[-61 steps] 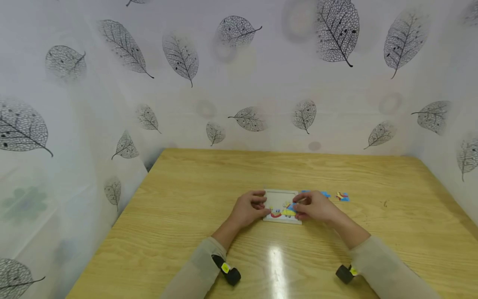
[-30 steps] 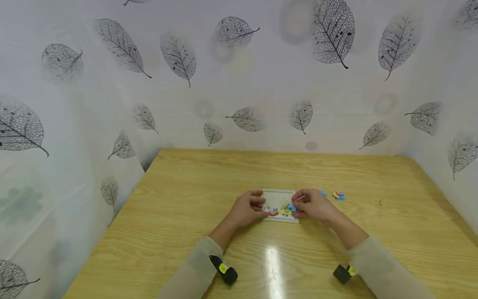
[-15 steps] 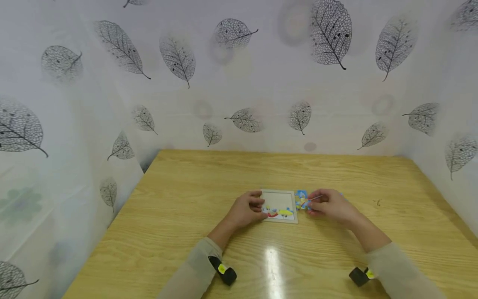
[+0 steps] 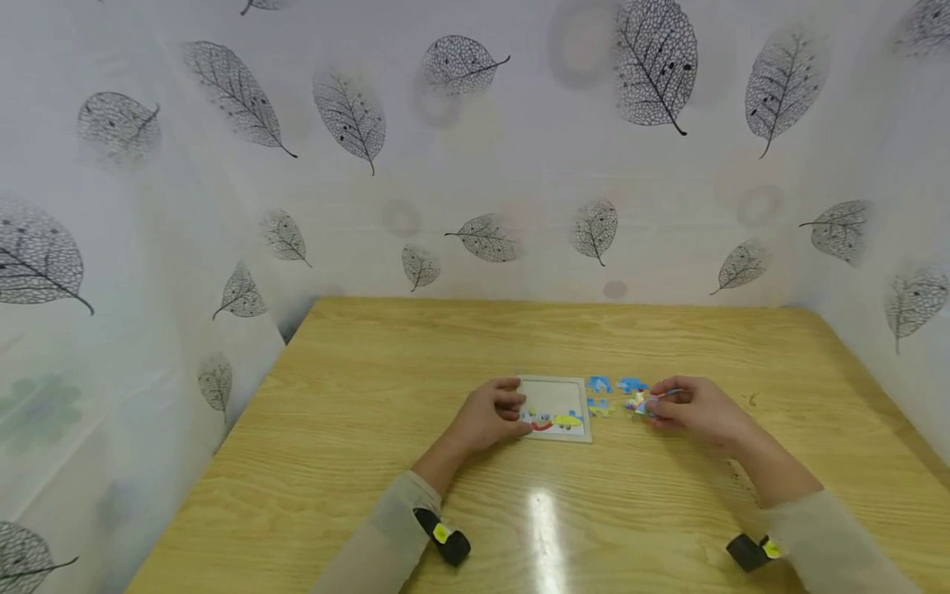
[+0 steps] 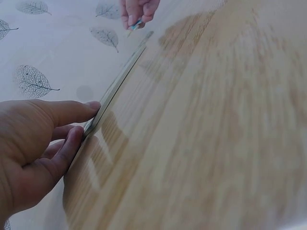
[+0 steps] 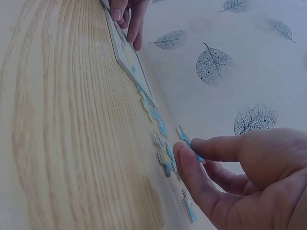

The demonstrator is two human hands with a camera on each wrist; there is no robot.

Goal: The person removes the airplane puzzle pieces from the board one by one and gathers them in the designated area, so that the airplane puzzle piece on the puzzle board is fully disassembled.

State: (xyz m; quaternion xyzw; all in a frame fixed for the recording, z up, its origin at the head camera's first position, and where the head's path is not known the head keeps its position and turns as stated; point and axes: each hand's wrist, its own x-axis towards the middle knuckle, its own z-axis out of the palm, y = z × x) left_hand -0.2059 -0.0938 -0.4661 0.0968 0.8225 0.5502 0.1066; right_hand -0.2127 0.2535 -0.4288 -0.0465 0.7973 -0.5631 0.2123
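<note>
Puzzle piece [image 5: 135, 25], small and partly hidden, is pinched between the thumb and fingers of the right hand [image 4: 701, 412], to the right of the puzzle tray [image 4: 552, 392]; whether it clears the tabletop [image 4: 416, 346] is hard to tell. Loose pieces [image 4: 599, 384] lie between tray and hand, blue ones toward the far side and a yellow-and-blue one [image 4: 598, 407] nearer, just beside the tray's right rim. The left hand [image 4: 490, 412] grips the tray's left edge, its fingers bent and the thumb touching nearer the front corner. The tray lies flat, with fitted pieces [image 4: 567, 421] along its near side showing red, yellow and blue, and its pale base bare beyond them. Both arms wear light sleeves [image 4: 378, 528], each with a black device [image 4: 454, 548] at the wrist. Behind the tabletop hangs a pale sheet [image 4: 534, 181] printed with dark leaf skeletons.
</note>
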